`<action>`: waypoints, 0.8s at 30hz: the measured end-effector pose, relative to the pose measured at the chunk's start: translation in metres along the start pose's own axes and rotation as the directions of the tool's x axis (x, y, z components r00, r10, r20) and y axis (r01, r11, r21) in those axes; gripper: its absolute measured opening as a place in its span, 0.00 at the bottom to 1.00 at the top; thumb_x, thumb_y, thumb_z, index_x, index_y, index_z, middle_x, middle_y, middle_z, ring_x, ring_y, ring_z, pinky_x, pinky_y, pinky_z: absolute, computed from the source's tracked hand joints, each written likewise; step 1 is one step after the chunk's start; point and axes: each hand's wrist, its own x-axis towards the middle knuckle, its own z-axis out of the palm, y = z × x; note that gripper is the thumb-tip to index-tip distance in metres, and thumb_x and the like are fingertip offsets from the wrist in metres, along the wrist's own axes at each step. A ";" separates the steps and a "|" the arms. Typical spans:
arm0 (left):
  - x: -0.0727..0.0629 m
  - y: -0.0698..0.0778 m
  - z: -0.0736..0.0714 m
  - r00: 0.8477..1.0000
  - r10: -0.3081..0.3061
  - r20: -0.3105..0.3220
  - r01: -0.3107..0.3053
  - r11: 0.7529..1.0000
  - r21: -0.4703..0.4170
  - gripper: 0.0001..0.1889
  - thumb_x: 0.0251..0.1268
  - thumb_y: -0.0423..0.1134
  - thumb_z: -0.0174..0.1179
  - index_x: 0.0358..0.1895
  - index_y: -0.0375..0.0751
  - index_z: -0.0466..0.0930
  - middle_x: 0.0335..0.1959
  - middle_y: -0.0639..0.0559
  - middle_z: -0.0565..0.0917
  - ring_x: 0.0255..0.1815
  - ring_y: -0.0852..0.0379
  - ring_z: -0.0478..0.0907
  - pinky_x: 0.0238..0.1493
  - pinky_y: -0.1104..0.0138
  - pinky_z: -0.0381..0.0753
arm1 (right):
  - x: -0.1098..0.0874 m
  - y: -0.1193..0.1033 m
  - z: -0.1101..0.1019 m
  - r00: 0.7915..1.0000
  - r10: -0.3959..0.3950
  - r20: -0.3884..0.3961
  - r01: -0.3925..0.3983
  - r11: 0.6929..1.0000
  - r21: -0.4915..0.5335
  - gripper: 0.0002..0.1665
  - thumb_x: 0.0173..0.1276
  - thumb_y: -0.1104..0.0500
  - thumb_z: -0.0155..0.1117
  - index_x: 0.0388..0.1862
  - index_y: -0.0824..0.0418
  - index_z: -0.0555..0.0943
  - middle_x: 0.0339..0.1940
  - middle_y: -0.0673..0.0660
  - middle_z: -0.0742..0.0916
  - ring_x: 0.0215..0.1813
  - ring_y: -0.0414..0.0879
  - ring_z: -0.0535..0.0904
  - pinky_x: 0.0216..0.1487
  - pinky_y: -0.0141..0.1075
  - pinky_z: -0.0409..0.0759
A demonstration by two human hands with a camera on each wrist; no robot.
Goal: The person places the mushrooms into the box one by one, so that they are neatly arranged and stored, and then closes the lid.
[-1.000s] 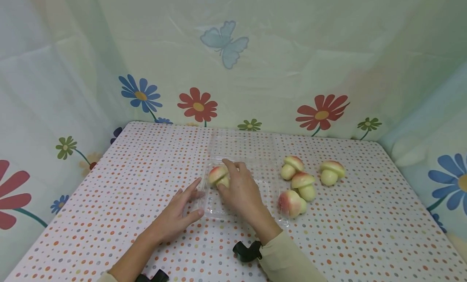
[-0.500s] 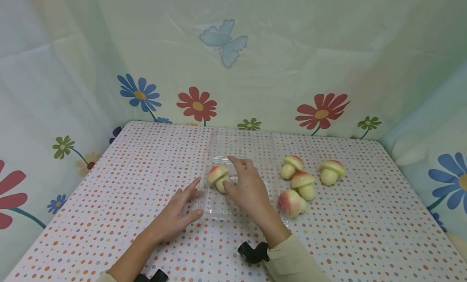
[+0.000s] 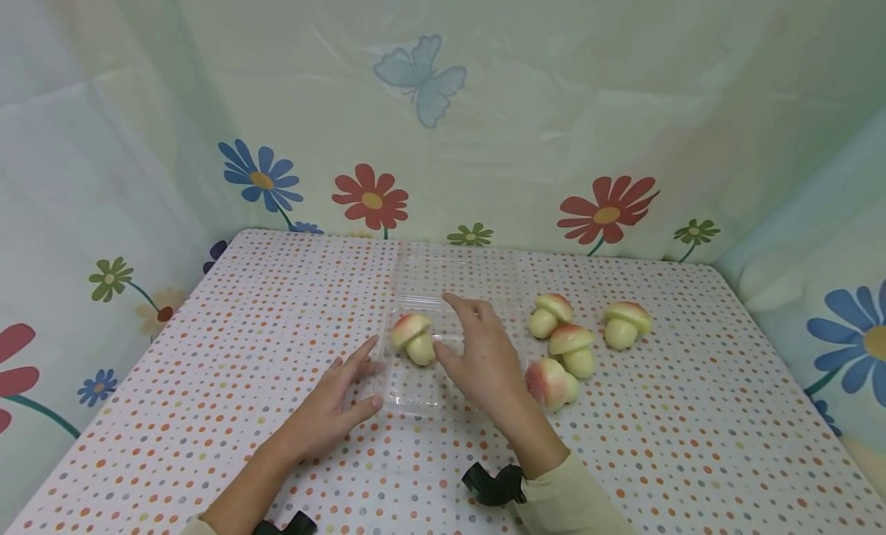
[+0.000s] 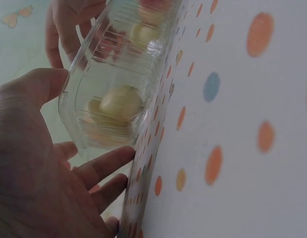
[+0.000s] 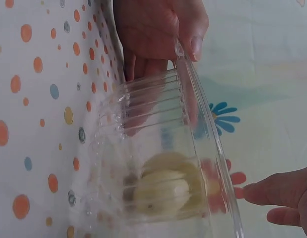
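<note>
A clear plastic clamshell box [image 3: 413, 403] lies with its lid [image 3: 457, 270] folded back on the table. Inside its left part sits a mushroom-shaped piece [image 3: 413, 339], pale green-yellow with a reddish cap, also seen through the wall in the right wrist view as a pale mushroom shape [image 5: 163, 191]. My left hand [image 3: 332, 412] rests at the box's left side, thumb at the rim and fingers spread low along the wall. My right hand [image 3: 481, 358] is over the box just right of the mushroom piece, fingers loosely bent with nothing between them.
Right of the box, three similar mushroom pieces stand in a cluster, the middle one [image 3: 573, 350] between the others. Another mushroom piece [image 3: 626, 323] stands farther right. The dotted tablecloth [image 3: 692, 412] covers the table, and a flowered curtain [image 3: 519, 97] hangs behind.
My right hand has let go of the mushroom piece and drawn back to the right, leaving it in the box. The left hand stays at the box's side.
</note>
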 end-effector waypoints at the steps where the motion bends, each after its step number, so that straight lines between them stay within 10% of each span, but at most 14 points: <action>1: 0.000 0.000 0.000 1.000 0.000 0.002 0.000 1.000 0.000 0.44 0.72 0.45 0.61 0.85 0.52 0.47 0.70 0.43 0.79 0.77 0.40 0.70 0.84 0.39 0.33 | -0.001 0.001 -0.001 1.000 0.000 -0.006 0.000 1.000 -0.005 0.42 0.66 0.55 0.75 0.77 0.54 0.71 0.67 0.65 0.78 0.63 0.62 0.80 0.52 0.55 0.86; 24: -0.001 0.000 -0.001 1.000 0.009 0.007 -0.009 1.000 -0.014 0.44 0.73 0.46 0.61 0.85 0.51 0.46 0.70 0.41 0.79 0.76 0.39 0.70 0.84 0.38 0.33 | -0.005 0.033 -0.033 0.995 0.050 -0.084 -0.056 0.996 -0.068 0.37 0.69 0.57 0.70 0.76 0.57 0.71 0.67 0.68 0.78 0.66 0.65 0.77 0.55 0.59 0.84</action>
